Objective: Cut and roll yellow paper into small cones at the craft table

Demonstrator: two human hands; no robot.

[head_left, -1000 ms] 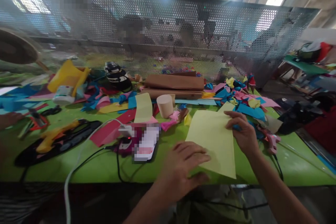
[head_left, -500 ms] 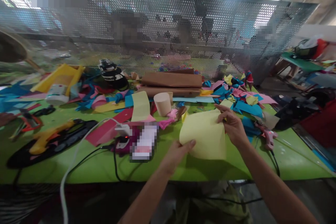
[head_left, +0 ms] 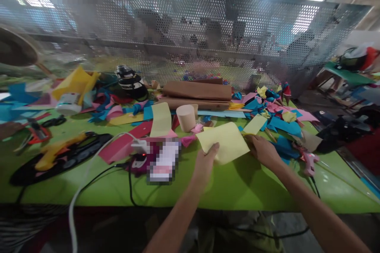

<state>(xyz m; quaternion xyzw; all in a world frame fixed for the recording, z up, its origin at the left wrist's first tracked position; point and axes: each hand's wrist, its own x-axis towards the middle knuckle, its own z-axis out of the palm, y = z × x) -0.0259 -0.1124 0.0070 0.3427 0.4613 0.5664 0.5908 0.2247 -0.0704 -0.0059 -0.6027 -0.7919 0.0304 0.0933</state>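
Observation:
A pale yellow sheet of paper (head_left: 227,142) is held above the green table, tilted, its right corner pointing at my right hand. My left hand (head_left: 207,162) pinches its lower left part, with the thumb on top. My right hand (head_left: 263,150) is closed at the sheet's right corner, fingers curled together; the fingertips are partly hidden. Just beyond that hand lies a pale yellow paper strip (head_left: 255,124). A cream paper cylinder (head_left: 186,118) stands behind the sheet to the left.
A pink glue gun (head_left: 310,162) with a cable rests at right. At left are a phone (head_left: 164,162), a power strip (head_left: 139,162) and a yellow glue gun (head_left: 56,152) on a black mat. Brown paper rolls (head_left: 196,91) lie before a perforated metal screen (head_left: 190,47).
The sheet has tipped and turned, so less of its face hangs toward me. My right hand has moved down from its upper edge to its right corner.

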